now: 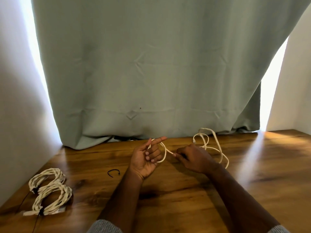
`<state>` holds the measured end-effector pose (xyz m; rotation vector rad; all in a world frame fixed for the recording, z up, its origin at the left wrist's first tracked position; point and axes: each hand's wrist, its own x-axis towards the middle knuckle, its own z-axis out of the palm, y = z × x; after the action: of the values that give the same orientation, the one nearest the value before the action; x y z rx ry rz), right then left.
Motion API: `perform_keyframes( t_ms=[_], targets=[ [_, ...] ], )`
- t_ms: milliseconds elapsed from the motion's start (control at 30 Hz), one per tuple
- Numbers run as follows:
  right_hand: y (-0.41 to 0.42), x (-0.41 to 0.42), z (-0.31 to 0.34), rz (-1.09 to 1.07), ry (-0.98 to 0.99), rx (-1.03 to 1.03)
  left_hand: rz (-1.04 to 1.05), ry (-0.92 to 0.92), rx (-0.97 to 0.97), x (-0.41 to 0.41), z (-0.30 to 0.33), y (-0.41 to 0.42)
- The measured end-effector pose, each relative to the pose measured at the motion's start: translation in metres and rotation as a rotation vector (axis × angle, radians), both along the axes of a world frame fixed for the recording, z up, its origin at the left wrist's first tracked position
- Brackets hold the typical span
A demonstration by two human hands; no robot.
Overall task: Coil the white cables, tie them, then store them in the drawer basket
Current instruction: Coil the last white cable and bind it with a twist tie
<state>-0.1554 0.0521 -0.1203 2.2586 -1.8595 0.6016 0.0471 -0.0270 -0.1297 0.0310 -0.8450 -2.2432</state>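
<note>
A loose white cable trails in loops over the back right of the wooden table. One turn of it is wrapped around my left hand, which is held palm up with the forefinger pointing out. My right hand pinches the same cable just right of the left hand, low over the table. Two coiled white cable bundles, each bound with a dark tie, lie at the front left. A loose black tie lies on the table left of my left wrist. No drawer basket is in view.
A grey-green curtain hangs along the table's back edge, with bright window light at both sides. White walls close in at the left and right. A thin dark wire runs off the front left edge near the bundles.
</note>
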Motion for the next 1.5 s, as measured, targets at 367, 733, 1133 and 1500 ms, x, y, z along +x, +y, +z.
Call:
perform_keyframes(
  t_ms=[367,733,1133,1500],
  targets=[
    [0.015,0.025,0.017,0.017,0.138,0.16,0.336,-0.017,0.055,-0.009,0.004,-0.006],
    [0.017,0.027,0.025,0.287,-0.062,-0.075,0.348,-0.45,-0.301,-0.026,-0.005,0.006],
    [0.013,-0.018,0.022,0.156,-0.214,-0.209,-0.323,-0.469,-0.421,-0.025,-0.004,0.016],
    [0.003,0.027,0.007,0.323,-0.856,0.122,-0.382,-0.189,-0.281,-0.014,-0.007,0.007]
  ],
)
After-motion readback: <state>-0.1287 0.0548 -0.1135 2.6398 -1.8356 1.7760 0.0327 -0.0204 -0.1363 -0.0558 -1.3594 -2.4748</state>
